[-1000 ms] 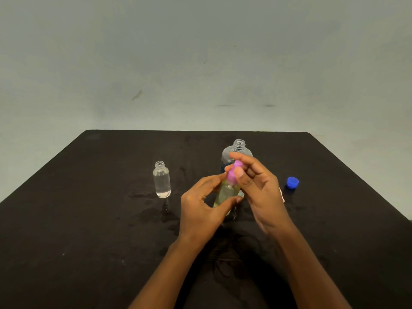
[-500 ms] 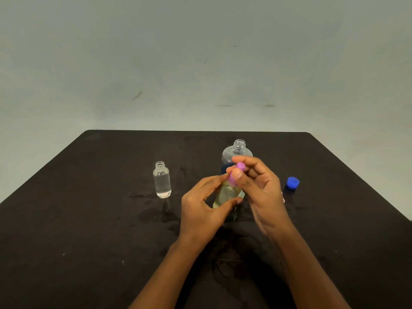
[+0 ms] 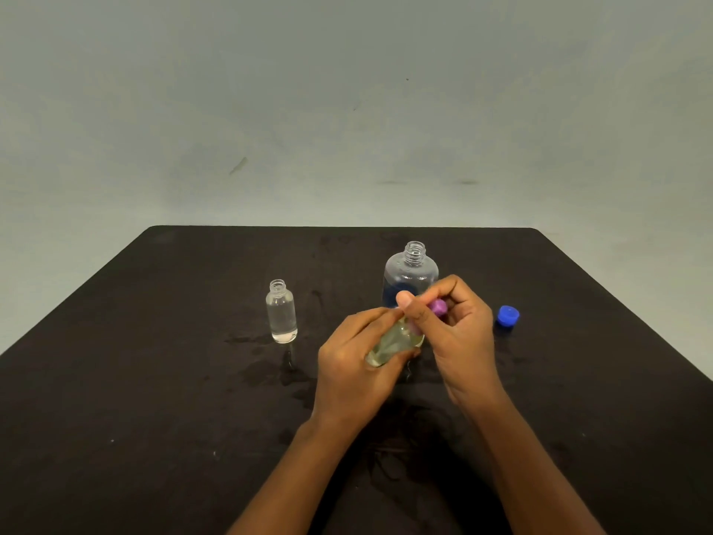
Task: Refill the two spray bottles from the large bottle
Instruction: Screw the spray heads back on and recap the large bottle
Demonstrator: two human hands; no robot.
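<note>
Table: small bottle, large bottle, blue cap

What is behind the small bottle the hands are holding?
The large bottle, upright and uncapped. The right hand covers its lower part, so its liquid level cannot be seen.

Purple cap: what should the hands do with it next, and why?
Probably twist the purple cap tight: the right hand pinches it at the neck of the small bottle the left hand grips, which already holds liquid.
</note>
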